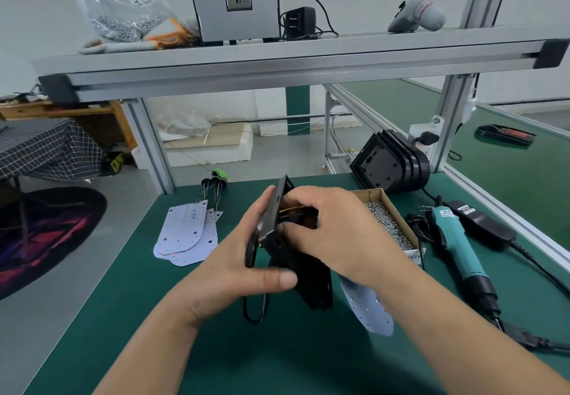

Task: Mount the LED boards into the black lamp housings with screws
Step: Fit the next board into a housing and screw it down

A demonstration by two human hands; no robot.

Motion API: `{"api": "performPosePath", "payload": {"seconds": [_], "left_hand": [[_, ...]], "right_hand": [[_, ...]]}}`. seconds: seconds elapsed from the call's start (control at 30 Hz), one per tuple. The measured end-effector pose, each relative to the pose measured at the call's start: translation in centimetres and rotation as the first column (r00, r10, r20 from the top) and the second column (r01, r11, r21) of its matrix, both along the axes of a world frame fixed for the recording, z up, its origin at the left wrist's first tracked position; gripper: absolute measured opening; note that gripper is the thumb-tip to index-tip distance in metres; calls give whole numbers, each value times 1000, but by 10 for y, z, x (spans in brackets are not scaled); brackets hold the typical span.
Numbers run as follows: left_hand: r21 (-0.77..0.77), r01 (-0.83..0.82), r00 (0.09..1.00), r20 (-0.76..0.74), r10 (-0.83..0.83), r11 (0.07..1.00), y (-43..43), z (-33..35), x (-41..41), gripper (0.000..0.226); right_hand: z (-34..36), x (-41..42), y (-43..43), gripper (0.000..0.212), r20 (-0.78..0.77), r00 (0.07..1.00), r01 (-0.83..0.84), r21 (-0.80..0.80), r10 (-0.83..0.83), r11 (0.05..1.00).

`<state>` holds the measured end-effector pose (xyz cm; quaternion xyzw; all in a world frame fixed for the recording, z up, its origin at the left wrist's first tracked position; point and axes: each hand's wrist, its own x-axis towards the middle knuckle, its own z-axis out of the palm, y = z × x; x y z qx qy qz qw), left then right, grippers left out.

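Pre-screw stage: feeding wiring into a black lamp housing (308, 283) held mid-air above the mat.
Gripped in left hand (246, 255), right hand (333, 231) curled round its rim by yellow wires. Next, likely, seating the thin perforated LED board (370, 311) at 5 o'clock; beyond, boxed screws (388, 225) and teal screwdriver (456, 240) at 2.

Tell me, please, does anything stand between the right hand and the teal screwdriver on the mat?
Yes. The open box of screws sits on the mat between the right hand, at the black lamp housing, and the teal screwdriver, so the hand would probably have to pass over it.
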<state>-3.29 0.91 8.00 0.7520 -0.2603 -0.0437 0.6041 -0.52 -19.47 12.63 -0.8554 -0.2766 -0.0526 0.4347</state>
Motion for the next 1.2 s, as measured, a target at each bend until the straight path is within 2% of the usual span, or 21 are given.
{"api": "performPosePath", "payload": {"seconds": [0.17,0.3,0.43,0.67,0.83,0.97,1.1,1.2], "left_hand": [[-61,41,999,-9,-42,997,0,2,1,96],[-105,-32,999,-22,30,994,-9,-6,2,90],[-106,-80,997,-15,79,991,-6,-12,6,87],[-143,-78,995,-77,68,987,-1,-13,8,91],[-172,-67,987,-152,40,983,0,-12,8,104],[-145,-74,989,-138,54,987,2,-9,13,113],[-214,-142,987,-106,122,966,-8,-13,10,116],[-280,-158,985,-114,131,947,-12,-16,12,117]], "right_hand": [[-2,2,-3,20,50,998,-47,-29,49,998],[-5,2,-2,20,99,995,-13,-12,14,1000],[-8,4,1,17,69,997,-24,62,20,998],[-6,6,10,14,26,996,-85,132,83,988],[-7,7,9,13,42,997,-73,147,67,986],[-7,10,7,12,15,999,-47,161,45,986],[-7,11,9,14,3,997,-80,212,81,974],[-7,12,9,26,-22,992,-115,260,125,959]]}}
